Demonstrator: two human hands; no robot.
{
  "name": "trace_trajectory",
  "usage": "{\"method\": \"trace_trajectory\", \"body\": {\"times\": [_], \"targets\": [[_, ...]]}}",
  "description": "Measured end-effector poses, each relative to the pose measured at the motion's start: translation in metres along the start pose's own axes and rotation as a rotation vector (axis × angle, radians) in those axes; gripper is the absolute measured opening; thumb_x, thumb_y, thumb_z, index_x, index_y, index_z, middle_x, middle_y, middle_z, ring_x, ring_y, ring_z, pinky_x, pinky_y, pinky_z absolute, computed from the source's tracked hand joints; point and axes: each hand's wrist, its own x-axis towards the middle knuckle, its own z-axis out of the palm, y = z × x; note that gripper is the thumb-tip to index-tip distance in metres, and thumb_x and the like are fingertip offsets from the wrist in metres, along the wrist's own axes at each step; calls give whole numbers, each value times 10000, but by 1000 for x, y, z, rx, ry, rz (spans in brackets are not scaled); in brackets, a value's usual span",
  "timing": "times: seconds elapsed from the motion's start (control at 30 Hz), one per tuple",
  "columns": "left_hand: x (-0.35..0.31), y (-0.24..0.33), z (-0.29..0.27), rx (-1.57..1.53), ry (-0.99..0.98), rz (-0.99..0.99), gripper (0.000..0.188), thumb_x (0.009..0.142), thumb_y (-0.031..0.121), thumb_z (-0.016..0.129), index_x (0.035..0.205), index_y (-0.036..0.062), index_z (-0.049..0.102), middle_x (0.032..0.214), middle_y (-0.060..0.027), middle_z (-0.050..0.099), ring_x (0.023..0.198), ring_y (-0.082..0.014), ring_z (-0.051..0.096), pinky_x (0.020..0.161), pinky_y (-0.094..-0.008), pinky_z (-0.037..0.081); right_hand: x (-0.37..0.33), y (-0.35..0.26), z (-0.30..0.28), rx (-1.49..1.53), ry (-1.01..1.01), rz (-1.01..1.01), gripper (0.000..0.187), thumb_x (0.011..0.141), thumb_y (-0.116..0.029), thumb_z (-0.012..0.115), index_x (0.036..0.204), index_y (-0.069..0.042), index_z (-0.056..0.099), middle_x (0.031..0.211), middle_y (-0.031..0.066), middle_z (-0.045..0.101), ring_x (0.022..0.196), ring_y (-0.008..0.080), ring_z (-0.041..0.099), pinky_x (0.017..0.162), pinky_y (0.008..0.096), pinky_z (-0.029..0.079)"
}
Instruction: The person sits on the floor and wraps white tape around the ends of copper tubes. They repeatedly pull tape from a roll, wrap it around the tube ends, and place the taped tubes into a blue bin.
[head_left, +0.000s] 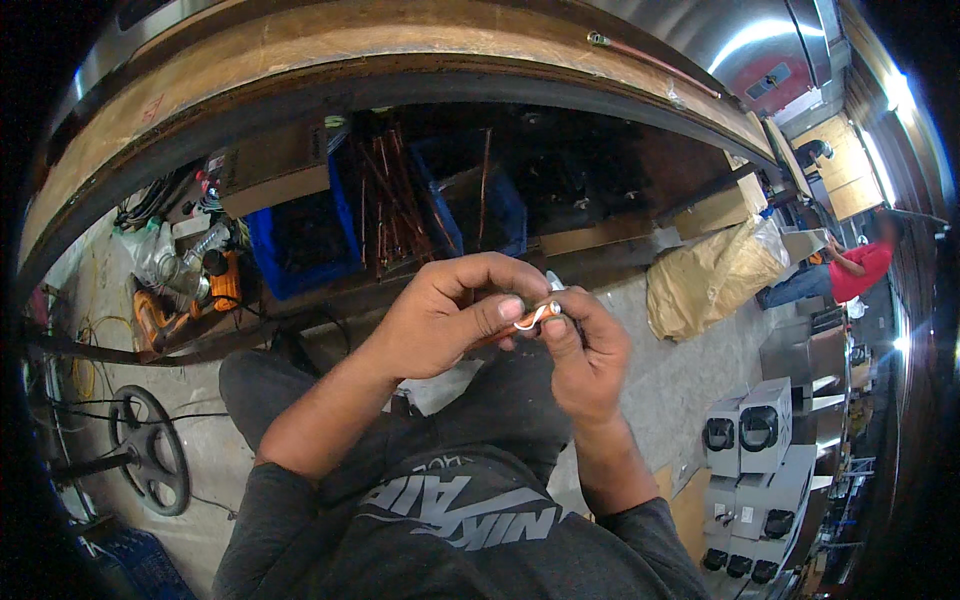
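- The left hand (450,315) is curled almost into a fist, its fingers folded over and the thumb stretched out to the right, the thumb tip pressed onto a short copper tube piece (535,316) wrapped with white tape
- The right hand (585,360) is curled too, its thumb and forefinger pinched close on the same copper tube piece from the right side, the other fingers bent in under it
- The copper tube piece sits between the two thumbs, in front of the person's chest and above the bent knees; a bit of white shows just above it, but what it is cannot be told
- Beyond the hands, under a long curved wooden bench (400,50), a blue crate (300,255) holds lengths of copper tubing (395,190)
- To the left an orange power tool (160,315) lies on the floor, with a black wheel (150,450) nearer the person
- To the right a tan plastic-wrapped bundle (710,280) lies on the floor, with stacked white boxes (750,430) lower down
- A person in a red shirt (860,268) sits well apart at the far right
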Motion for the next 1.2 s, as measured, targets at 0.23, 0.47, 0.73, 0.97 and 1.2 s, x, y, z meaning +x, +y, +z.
{"method": "trace_trajectory", "body": {"times": [0.23, 0.47, 0.73, 0.97, 1.2], "targets": [[0, 1, 1, 190, 42, 95, 164, 923, 115, 683, 1029, -4, 645, 1082, -102, 603, 832, -134, 626, 642, -264, 555, -1, 1, 4, -40, 19, -51, 145, 943, -137, 650, 998, -4, 666, 912, 92, 664, 812, 185, 606, 749, 293, 467], [-1, 7, -3, 253, -3, -118, 242, 958, 229, 658, 1030, -1, 681, 835, -5, 622, 723, -77, 571, 649, -245, 471, 8, -5, 5, -198, 48, -130, 141, 915, -135, 669, 999, -21, 675, 873, 93, 662, 803, 240, 604, 737, 324, 465], [-9, 25, -2, 325, -130, -158, 268, 975, 242, 628, 1032, -13, 687, 801, -21, 654, 710, -81, 586, 610, -247, 467, 19, -14, -13, -258, -108, -86, 154, 904, -178, 675, 972, -41, 690, 780, 83, 610, 731, 241, 564, 682, 335, 433], [-6, 28, 3, 673, -236, 146, 239, 948, 224, 647, 1039, 7, 687, 815, -79, 673, 729, -182, 647, 644, -310, 491, 22, -18, -14, -304, -102, -170, 130, 881, -172, 685, 943, -58, 692, 736, 75, 580, 702, 245, 538, 681, 348, 411], [-10, 38, 5, 844, -181, 203, 241, 914, 265, 679, 914, 25, 664, 822, -119, 668, 749, -287, 663, 652, -359, 495, 24, -34, -23, -299, -244, -104, 116, 889, -155, 675, 930, -47, 687, 747, 79, 598, 712, 249, 560, 695, 346, 425]]}}
